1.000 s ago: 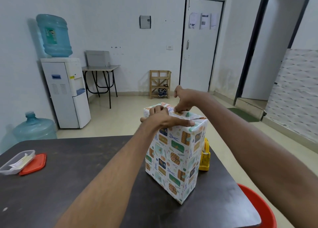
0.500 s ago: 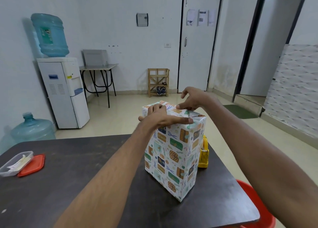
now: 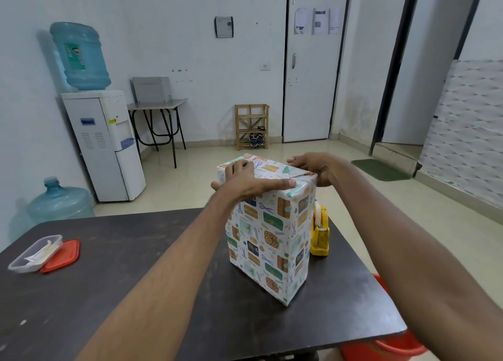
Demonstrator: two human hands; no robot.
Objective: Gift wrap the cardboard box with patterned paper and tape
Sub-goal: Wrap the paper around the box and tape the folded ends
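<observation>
The wrapped box (image 3: 269, 241) stands upright on its narrow end on the dark table (image 3: 136, 279), toward the far right corner, with a yellow tape dispenser (image 3: 319, 235) just beside its right face.

The left hand (image 3: 245, 183) lies across the top. Its index finger is straight along the near top edge and presses the patterned paper (image 3: 272, 171) flat, while the other fingers bend onto the top face. The right hand (image 3: 315, 164) cups the far right top corner with its fingers bent over the edge. Its thumb is hidden.

Handling, as judged:
- The box looks stiff and probably light. Standing tall on a small base, it may tip under sideways force, so pressure should go straight down.
- The paper looks smooth and thin, likely to slip or tear at corners.
- Best hold is on the folded top flaps over the box's edges, leaving one hand free for tape.
</observation>
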